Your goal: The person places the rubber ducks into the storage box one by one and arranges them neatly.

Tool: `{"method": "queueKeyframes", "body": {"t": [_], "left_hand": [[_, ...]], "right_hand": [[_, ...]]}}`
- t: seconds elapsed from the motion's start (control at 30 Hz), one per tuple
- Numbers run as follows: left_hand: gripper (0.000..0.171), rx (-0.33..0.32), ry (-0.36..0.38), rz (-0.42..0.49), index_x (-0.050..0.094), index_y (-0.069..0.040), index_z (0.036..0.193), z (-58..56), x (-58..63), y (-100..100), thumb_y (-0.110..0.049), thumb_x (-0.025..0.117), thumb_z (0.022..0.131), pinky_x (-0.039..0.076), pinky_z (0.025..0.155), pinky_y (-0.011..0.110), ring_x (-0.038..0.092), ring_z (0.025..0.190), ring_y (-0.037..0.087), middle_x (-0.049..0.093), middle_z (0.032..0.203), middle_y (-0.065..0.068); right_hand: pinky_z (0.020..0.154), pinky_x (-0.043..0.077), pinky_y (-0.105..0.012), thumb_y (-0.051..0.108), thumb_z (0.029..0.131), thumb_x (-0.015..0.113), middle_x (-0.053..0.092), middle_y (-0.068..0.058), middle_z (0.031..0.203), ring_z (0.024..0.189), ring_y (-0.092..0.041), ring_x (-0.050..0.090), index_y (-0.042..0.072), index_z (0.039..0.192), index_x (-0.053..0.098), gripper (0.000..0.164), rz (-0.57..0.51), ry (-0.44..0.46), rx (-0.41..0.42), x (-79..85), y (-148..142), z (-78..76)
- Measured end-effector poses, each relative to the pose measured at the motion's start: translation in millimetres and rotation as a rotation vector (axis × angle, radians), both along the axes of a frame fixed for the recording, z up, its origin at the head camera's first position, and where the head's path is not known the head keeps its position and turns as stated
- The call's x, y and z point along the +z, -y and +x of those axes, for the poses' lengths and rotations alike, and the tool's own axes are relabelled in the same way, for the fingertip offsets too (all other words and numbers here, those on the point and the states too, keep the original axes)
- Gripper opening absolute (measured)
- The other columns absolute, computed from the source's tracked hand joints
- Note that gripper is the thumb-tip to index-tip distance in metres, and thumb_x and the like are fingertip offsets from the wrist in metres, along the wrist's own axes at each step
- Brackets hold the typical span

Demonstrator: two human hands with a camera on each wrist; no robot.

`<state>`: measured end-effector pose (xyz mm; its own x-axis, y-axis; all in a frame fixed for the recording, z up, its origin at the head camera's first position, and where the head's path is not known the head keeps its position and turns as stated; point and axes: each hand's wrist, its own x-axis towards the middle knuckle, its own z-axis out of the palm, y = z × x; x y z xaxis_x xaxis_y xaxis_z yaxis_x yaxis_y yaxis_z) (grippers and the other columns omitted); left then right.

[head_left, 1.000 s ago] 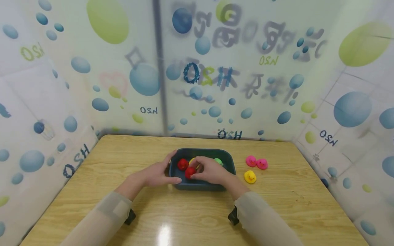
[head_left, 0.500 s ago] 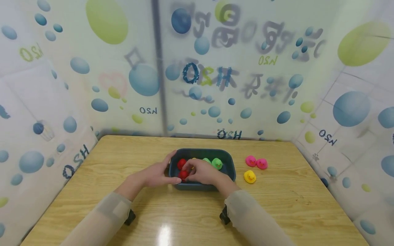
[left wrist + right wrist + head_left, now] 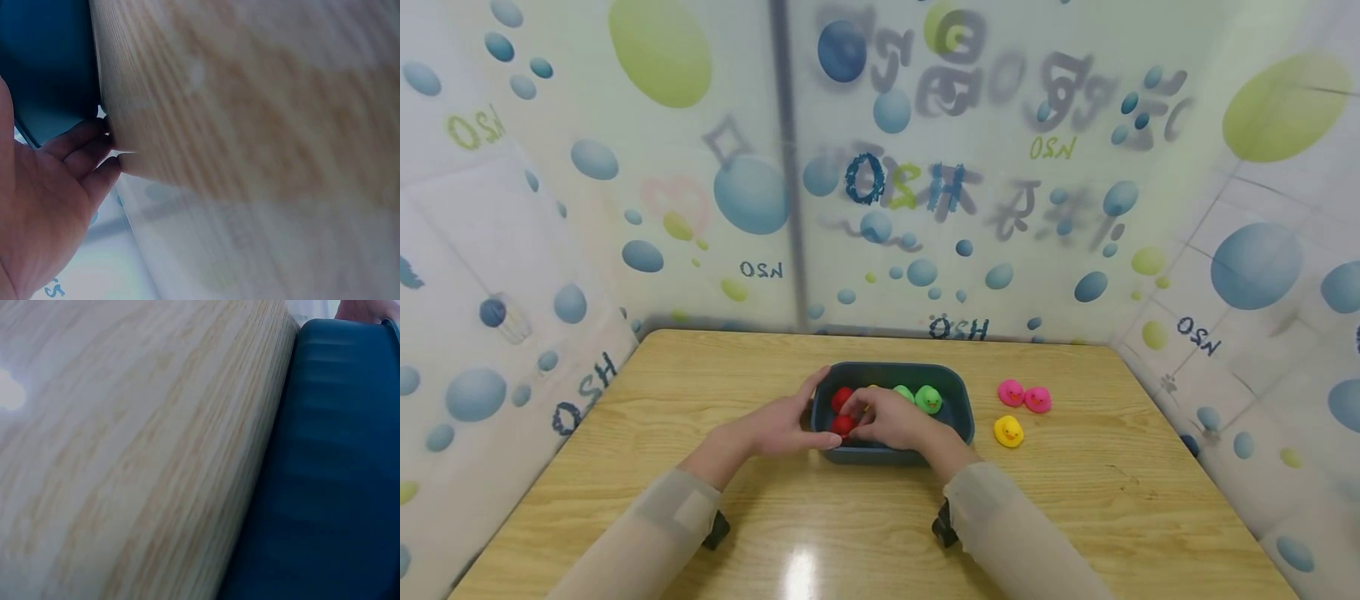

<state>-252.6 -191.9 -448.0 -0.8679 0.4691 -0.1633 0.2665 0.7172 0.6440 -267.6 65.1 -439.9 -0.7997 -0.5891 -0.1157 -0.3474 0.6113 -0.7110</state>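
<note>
A dark blue plastic bin (image 3: 887,456) stands on the table in the head view. Its left end is gripped by my left hand (image 3: 781,425), thumb along the near rim and fingers reaching toward the far corner. In the left wrist view, that hand's fingers (image 3: 87,147) bend against the bin's outer side. My right hand (image 3: 895,418) reaches inside and pinches a small red rubber duck (image 3: 842,427) at the front left. Behind it sits another red duck (image 3: 842,399). A yellow duck (image 3: 872,387) is mostly hidden behind my right hand. Two green ducks (image 3: 928,400) sit farther right.
On the wooden table (image 3: 1120,483), right of the bin, lie two pink ducks (image 3: 1024,397) side by side and a yellow duck (image 3: 1008,431) nearer to me. A patterned curtain (image 3: 925,275) hangs behind the table's far edge. The bin's front wall (image 3: 331,456) fills the right wrist view's right side.
My right hand has moved left within the bin, carrying the red duck to the front left corner beside the other red one. Green ducks came into sight. My left hand stays put.
</note>
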Motion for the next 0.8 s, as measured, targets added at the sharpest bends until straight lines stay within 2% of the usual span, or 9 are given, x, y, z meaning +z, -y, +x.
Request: {"method": "queueKeyframes", "body": {"t": [0.33,0.47,0.6,0.73,0.8], "left_hand": [[0.121,-0.001,-0.002,-0.006,-0.001,-0.027,0.178,0.4,0.7,-0.4,-0.070,0.076,0.094,0.051,0.118,0.063,0.065,0.138,0.037,0.061,0.156,0.022],[0.120,0.002,0.000,-0.004,0.000,-0.027,0.178,0.5,1.7,-1.4,-0.069,0.076,0.094,0.050,0.119,0.063,0.065,0.138,0.037,0.062,0.156,0.021],[0.120,0.004,0.008,0.000,0.000,-0.029,0.178,0.9,1.9,-1.9,-0.068,0.076,0.094,0.047,0.121,0.065,0.062,0.142,0.040,0.058,0.160,0.024],[0.121,0.008,0.017,0.000,-0.001,-0.030,0.178,1.2,1.7,-1.6,-0.070,0.076,0.093,0.044,0.123,0.067,0.058,0.146,0.044,0.053,0.164,0.026],[0.121,0.010,0.016,0.001,-0.002,-0.031,0.178,1.3,1.7,-1.5,-0.070,0.076,0.093,0.043,0.124,0.066,0.057,0.147,0.045,0.052,0.165,0.027]], "right_hand": [[0.098,0.065,-0.038,0.013,0.101,0.080,0.074,-0.001,0.125,0.100,-0.015,0.072,0.020,0.126,0.073,0.026,-0.033,0.003,0.008,3.2,-11.4,2.3],[0.098,0.065,-0.039,0.015,0.101,0.080,0.074,-0.003,0.126,0.102,-0.015,0.072,0.018,0.127,0.074,0.026,-0.045,-0.015,0.009,5.6,-24.9,4.3],[0.093,0.064,-0.033,0.020,0.102,0.081,0.075,-0.001,0.127,0.100,-0.013,0.070,0.017,0.129,0.073,0.028,-0.049,-0.054,0.003,7.5,-41.6,7.3],[0.088,0.062,-0.028,0.023,0.101,0.082,0.075,0.000,0.127,0.101,-0.013,0.069,0.015,0.129,0.074,0.030,-0.071,-0.094,-0.008,15.0,-61.0,14.2],[0.086,0.061,-0.028,0.022,0.101,0.082,0.075,-0.005,0.128,0.103,-0.016,0.069,0.013,0.129,0.073,0.031,-0.088,-0.098,-0.011,21.0,-71.4,18.7]]}}
